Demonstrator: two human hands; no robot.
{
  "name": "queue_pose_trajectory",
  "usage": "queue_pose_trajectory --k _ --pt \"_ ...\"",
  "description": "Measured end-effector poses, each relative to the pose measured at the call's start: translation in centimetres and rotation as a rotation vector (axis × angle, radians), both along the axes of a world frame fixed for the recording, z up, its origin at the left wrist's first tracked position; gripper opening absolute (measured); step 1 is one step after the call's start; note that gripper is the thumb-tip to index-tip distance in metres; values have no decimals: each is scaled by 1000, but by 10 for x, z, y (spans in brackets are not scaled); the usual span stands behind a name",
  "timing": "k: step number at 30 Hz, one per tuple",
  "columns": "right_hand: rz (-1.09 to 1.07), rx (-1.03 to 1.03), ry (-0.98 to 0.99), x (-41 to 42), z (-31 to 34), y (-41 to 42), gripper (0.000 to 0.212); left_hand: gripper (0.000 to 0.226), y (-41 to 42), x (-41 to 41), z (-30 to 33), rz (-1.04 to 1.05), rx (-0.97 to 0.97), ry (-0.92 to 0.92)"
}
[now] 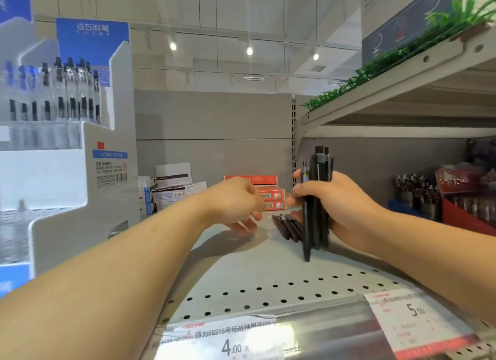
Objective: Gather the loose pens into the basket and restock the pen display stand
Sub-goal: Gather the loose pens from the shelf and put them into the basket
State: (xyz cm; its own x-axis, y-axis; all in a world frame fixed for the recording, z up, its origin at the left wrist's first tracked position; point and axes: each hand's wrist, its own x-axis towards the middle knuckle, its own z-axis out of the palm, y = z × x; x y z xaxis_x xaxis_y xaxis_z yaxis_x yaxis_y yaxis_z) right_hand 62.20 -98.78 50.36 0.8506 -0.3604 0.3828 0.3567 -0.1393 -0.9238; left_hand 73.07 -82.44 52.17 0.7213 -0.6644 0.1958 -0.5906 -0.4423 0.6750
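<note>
My right hand (341,206) is clenched around a bundle of dark pens (316,198), held upright above the shelf (268,276). I can make out about five or six barrels in the bundle, though they overlap and blur, so I cannot fix the count. Their tops stand above my fist and their lower ends hang below it, one reaching lower than the rest.

My left hand (239,201) is out over the shelf, left of the bundle, holding nothing. Its fingers are loosely bent and point down toward the shelf surface, close to it; I cannot tell whether they touch.

Between my two hands, a little farther back, loose pens (288,227) lie flat on the shelf, side by side. I count about four of them, dark, angled from far left to near right, and partly hidden behind the bundle.

On the left stands the pen display stand (80,145), white with a blue header, its upper tier holding a row of roughly nine clear pens with dark or blue caps, blurred. At the far back of the shelf lie red boxes (268,196), three stacked, and white boxes (171,188) beside them. On the near edge are two price tags (413,319), reading 4.00 and 5.00.
</note>
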Motion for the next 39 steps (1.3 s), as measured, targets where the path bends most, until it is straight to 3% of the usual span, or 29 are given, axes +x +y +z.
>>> queue_pose_trajectory --k 3,5,9,13,19,23,26,28,31,35,39 --pt "-122 -55 -105 -2 8 -19 21 20 -14 7 -11 69 156 -307" --pt "-167 -64 -138 -4 6 -34 22 33 -29 3 -19 40 219 -390" --pt "-102 -3 -8 0 -4 -48 24 38 -51 -2 -28 -35 418 -447" --pt "-11 -59 192 6 -9 -44 20 35 -48 -3 -26 7 466 -485" --pt "-17 127 64 3 -5 -43 12 17 -41 -4 -21 112 582 -552" --pt "14 145 60 1 -5 -43 16 36 -24 -2 -12 206 659 -473" --pt "56 160 75 1 -6 -46 21 41 -10 -1 -5 199 530 -270" --pt "96 148 83 2 -8 -48 24 28 -5 -4 1 133 329 -66" --pt "150 97 94 4 -11 -50 24 19 -1 -14 6 -3 92 96" --pt "319 8 167 1 -11 -43 21 24 -9 -34 1 -154 76 107" --pt "338 -15 100 -2 -11 -41 23 27 -16 -42 -2 -181 104 21"
